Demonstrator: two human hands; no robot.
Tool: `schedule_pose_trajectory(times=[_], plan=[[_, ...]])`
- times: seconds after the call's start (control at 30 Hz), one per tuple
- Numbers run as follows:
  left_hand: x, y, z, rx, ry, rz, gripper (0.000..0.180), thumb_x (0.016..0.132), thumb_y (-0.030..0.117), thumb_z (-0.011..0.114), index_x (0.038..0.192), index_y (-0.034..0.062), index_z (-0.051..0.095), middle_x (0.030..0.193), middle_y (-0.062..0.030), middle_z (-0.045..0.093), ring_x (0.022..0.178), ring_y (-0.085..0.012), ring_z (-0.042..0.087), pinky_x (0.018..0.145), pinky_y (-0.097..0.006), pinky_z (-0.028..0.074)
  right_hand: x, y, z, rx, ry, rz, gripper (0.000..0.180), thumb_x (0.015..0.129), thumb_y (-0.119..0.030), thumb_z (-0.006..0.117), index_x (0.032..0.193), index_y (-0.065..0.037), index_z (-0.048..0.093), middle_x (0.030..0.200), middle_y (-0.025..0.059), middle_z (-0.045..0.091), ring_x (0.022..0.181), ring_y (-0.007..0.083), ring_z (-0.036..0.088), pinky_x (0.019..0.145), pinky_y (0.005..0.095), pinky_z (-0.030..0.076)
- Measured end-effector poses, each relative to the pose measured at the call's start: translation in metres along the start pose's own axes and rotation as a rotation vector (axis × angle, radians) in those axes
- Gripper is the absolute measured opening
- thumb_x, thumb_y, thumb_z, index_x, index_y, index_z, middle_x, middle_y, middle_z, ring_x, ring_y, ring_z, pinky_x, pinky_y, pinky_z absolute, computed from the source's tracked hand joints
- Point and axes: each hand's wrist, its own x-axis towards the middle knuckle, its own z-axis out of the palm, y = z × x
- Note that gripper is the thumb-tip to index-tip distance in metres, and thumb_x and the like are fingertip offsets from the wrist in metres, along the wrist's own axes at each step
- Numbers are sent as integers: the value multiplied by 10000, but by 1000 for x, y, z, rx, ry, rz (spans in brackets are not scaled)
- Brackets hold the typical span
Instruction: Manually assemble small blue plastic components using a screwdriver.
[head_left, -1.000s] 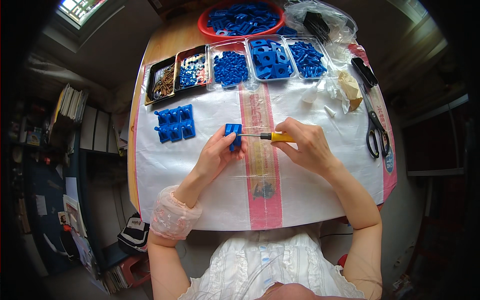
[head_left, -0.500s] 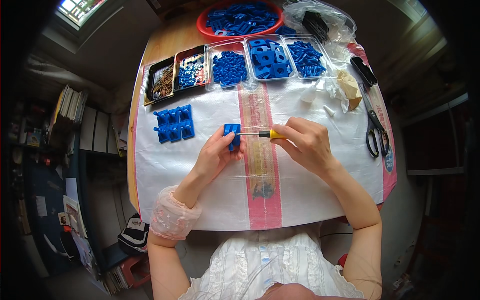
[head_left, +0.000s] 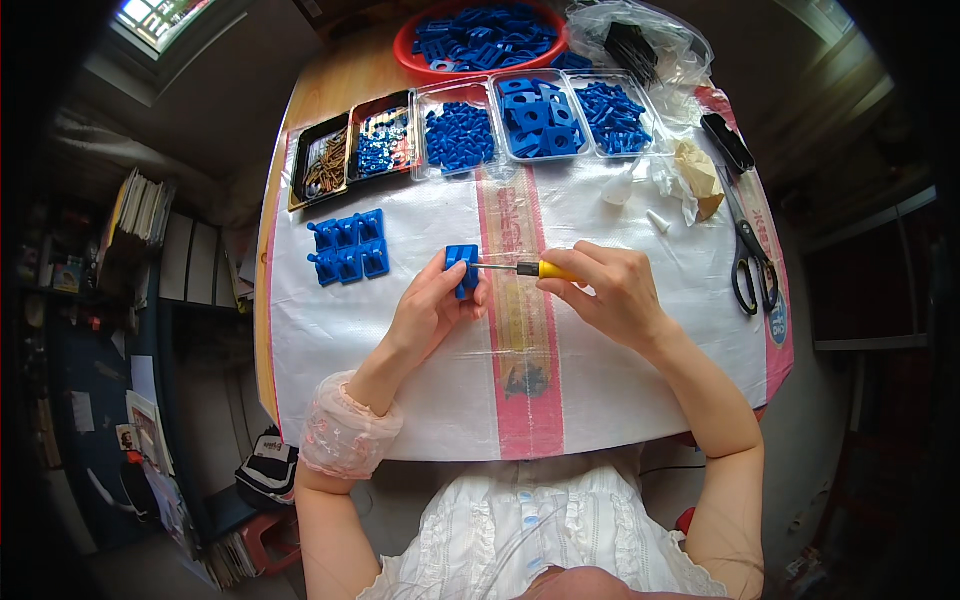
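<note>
One blue plastic fitting [head_left: 461, 254] is resting in the left hand's [head_left: 437, 298] grip, closed around it above the desk [head_left: 345, 72]. The right hand [head_left: 612, 285] is holding the yellow-handled screwdriver [head_left: 530, 269] in a closed grip, its tip apparently meeting the fitting's right side. Good practice is keeping the shaft straight and the left thumb outside its line. White sheeting [head_left: 620, 400] is stretching to the front edge, leaving wrist room; six blue fittings [head_left: 350, 262] are lying left, trays [head_left: 455, 176] are lining the far side, scissors [head_left: 743, 230] are lying well right.
</note>
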Motion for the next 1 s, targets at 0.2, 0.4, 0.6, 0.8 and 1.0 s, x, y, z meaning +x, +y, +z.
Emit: schedule_pose_trajectory(times=[0.2, 0.4, 0.6, 0.8, 1.0], plan=[[1, -1, -3, -11, 12, -3, 242, 1109, 274, 416, 1193, 60, 491, 929, -97, 579, 831, -182, 554, 780, -307, 458, 1, 0, -2, 37, -57, 43, 323, 854, -240, 812, 1039, -71, 609, 862, 50, 664, 650, 240, 677, 541, 354, 499], [1, 1, -3, -41, 25, -16, 224, 1105, 260, 411, 1178, 62, 487, 935, -104, 574, 834, -188, 551, 785, -314, 467, 3, -1, -4, 56, -61, 43, 276, 867, -216, 799, 946, -63, 583, 879, 66, 587, 654, 254, 654, 549, 365, 494], [1, 0, -4, -37, 17, -15, 228, 1098, 264, 422, 1182, 63, 490, 937, -103, 575, 833, -187, 551, 786, -315, 471, 4, 0, -6, 20, -49, 37, 233, 879, -247, 783, 915, -69, 637, 838, 49, 609, 656, 233, 650, 559, 356, 498], [2, 0, -3, -41, 18, -14, 224, 1096, 256, 424, 1184, 61, 492, 935, -104, 576, 833, -189, 553, 787, -318, 472, 5, 1, -4, -57, -19, -16, 236, 884, -265, 776, 998, -79, 687, 799, 43, 630, 693, 222, 658, 592, 354, 509], [1, 0, -2, -41, 15, -13, 221, 1096, 250, 422, 1180, 60, 496, 930, -105, 580, 834, -194, 558, 791, -319, 472, 5, -4, -5, 9, -18, 11, 254, 864, -244, 791, 1005, -74, 666, 817, 47, 633, 714, 230, 663, 605, 355, 508]])
